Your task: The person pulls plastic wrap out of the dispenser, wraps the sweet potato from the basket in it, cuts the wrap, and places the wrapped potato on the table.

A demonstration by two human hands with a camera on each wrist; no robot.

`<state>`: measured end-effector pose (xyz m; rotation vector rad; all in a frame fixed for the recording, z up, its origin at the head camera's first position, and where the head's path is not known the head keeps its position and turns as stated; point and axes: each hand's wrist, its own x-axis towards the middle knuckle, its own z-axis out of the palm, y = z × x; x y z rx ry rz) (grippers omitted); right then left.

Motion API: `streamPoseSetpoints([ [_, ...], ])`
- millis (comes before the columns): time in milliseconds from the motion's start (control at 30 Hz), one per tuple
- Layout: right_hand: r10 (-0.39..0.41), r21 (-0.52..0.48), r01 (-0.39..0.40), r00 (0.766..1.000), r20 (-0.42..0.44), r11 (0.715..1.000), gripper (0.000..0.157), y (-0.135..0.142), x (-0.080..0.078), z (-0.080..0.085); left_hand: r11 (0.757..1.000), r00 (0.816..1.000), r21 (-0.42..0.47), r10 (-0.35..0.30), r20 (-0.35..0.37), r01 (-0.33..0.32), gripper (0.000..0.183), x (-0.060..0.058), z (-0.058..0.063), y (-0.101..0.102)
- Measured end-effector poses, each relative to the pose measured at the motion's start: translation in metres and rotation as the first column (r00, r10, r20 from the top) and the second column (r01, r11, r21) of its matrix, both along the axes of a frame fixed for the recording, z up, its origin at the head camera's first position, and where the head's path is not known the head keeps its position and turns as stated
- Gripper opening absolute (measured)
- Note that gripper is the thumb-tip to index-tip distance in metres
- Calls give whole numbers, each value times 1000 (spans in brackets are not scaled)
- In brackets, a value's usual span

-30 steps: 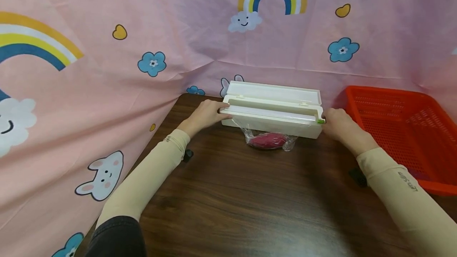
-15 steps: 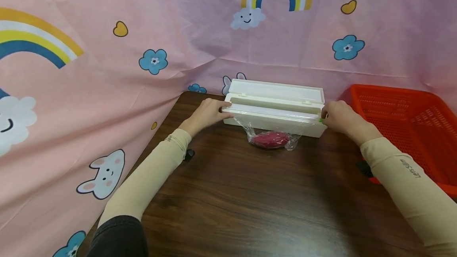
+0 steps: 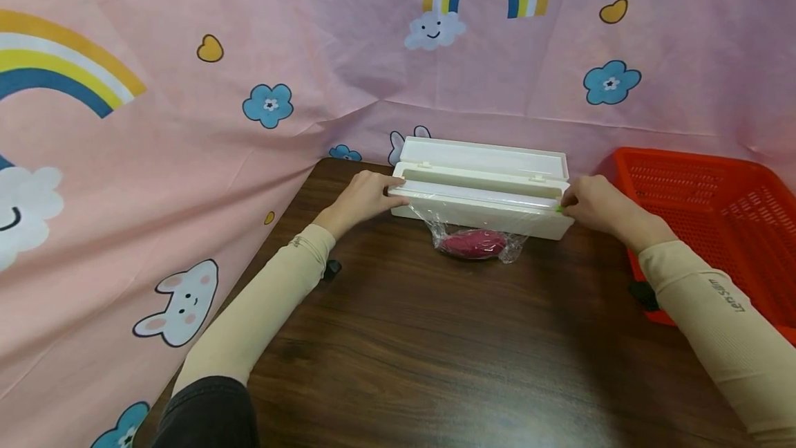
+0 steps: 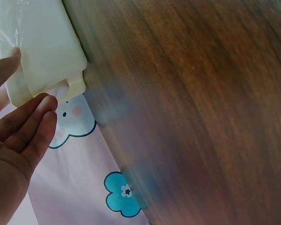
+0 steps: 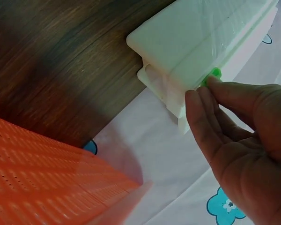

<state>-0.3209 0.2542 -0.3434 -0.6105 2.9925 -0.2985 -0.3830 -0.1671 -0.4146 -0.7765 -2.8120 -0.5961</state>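
Note:
A white cling film dispenser (image 3: 479, 213) stands at the back of the table, its lid (image 3: 485, 160) raised behind it. My left hand (image 3: 363, 200) grips its left end, thumb on the front and a finger over the top edge. At the right end, my right hand (image 3: 597, 204) pinches a small green slide cutter (image 5: 216, 73) between thumb and fingers. Clear film (image 3: 437, 230) hangs down the dispenser's front and spreads around a dark pink, oblong thing (image 3: 474, 245) lying on the table just ahead of it.
Close by my right forearm stands a red perforated plastic basket (image 3: 696, 157). A pink cloth (image 3: 348, 33) with rainbows and flowers hangs behind and to the left of the dark wooden table (image 3: 429, 351).
My right hand has risen slightly from beside the dispenser's end and now pinches the green cutter. The left hand keeps its hold, and the head view has shifted a little.

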Motion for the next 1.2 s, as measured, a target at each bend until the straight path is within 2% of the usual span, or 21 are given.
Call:
streamPoseSetpoints([
  [367, 22, -56, -23, 999, -24, 998, 13, -3, 0, -9, 1000, 1000, -5, 8, -13, -8, 53, 2, -1, -1],
  [633, 51, -85, -61, 993, -109, 995, 10, -9, -1, -12, 1000, 999, -4, -4, -44, 3, 54, -1, -2, 2],
  [933, 37, -81, -45, 995, -97, 996, 13, -19, -2, -16, 1000, 999, -22, -13, -52, 12, 53, -3, -5, 5],
  [1200, 48, -97, -60, 992, -118, 994, 12, -26, -3, -16, 1000, 999, -16, 8, -47, -9, 54, -2, -5, 3],
])
